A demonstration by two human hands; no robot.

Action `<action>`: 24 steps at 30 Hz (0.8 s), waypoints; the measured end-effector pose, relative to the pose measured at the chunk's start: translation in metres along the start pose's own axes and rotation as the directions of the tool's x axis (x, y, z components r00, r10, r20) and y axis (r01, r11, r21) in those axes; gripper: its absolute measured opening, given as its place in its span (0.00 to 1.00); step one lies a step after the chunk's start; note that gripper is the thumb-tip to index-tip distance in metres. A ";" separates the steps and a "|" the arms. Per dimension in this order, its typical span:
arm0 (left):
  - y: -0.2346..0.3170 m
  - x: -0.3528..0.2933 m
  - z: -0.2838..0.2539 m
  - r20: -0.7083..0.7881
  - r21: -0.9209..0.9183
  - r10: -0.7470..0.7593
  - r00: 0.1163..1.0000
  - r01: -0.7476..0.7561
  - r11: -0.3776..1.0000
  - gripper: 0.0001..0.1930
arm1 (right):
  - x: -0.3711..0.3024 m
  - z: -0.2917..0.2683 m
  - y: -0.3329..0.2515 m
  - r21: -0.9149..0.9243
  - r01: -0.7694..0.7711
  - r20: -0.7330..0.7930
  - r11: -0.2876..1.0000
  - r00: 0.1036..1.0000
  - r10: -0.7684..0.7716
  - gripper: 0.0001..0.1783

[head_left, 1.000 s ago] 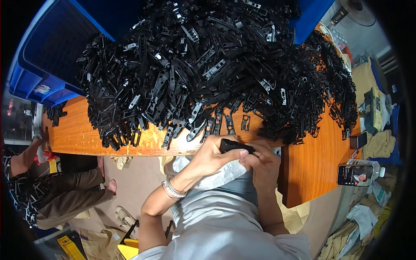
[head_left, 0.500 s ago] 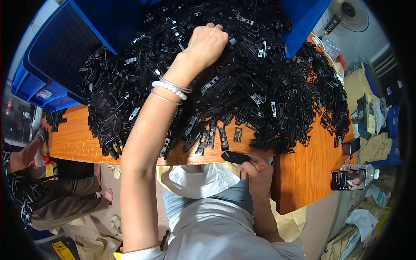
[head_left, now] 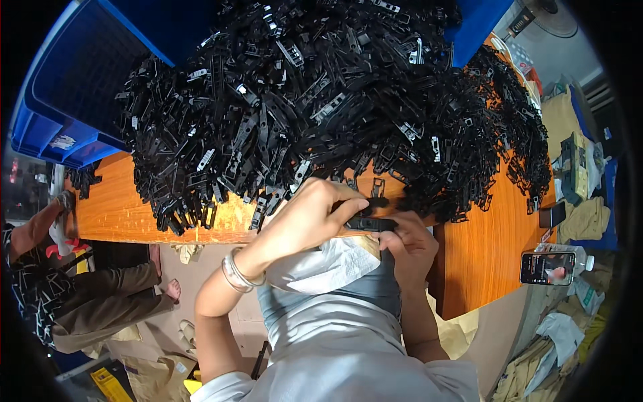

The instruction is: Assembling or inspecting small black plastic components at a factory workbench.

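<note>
My right hand point(head_left: 413, 242), at the table's front edge, pinches a black plastic piece point(head_left: 372, 224) shaped like a short flat bar. Close beside it, my left hand point(head_left: 320, 213) has thumb and fingers pressed together on a small black plastic part point(head_left: 376, 202), blurred and partly hidden by the fingers. The two parts are nearly together; whether they touch I cannot tell. Beyond both hands rises a large heap of black plastic parts point(head_left: 268, 127), narrow and slotted, some with shiny metal bits. A few loose ones lie along the heap's near edge.
Blue plastic crates point(head_left: 67, 144) flank the heap. On the wooden table's point(head_left: 469, 268) right edge are a phone point(head_left: 548, 268) and a clear bottle point(head_left: 584, 262). Another person's arm point(head_left: 40, 221) and legs show at left. A white sheet point(head_left: 321, 271) covers my lap; a fan stands far right.
My left hand has come back from the heap to my right hand, bringing a small black part. My right hand still holds its black piece, slightly farther right.
</note>
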State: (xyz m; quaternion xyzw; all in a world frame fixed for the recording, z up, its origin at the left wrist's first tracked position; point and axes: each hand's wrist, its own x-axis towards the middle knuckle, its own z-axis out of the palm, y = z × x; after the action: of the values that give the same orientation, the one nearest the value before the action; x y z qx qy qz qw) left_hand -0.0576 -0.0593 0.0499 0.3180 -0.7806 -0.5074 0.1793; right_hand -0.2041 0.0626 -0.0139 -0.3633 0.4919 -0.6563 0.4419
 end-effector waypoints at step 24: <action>-0.030 -0.073 0.028 -0.086 0.031 0.075 0.994 -0.072 0.997 0.19 | -0.009 0.008 -0.001 -0.423 0.072 0.205 0.903 0.979 0.017 0.20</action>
State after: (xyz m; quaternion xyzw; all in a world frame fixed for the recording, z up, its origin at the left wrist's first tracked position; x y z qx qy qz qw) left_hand -0.0119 0.0009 0.0138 0.3132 -0.7903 -0.4751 0.2271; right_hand -0.1934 0.0687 -0.0110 -0.5236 0.5710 -0.4978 0.3900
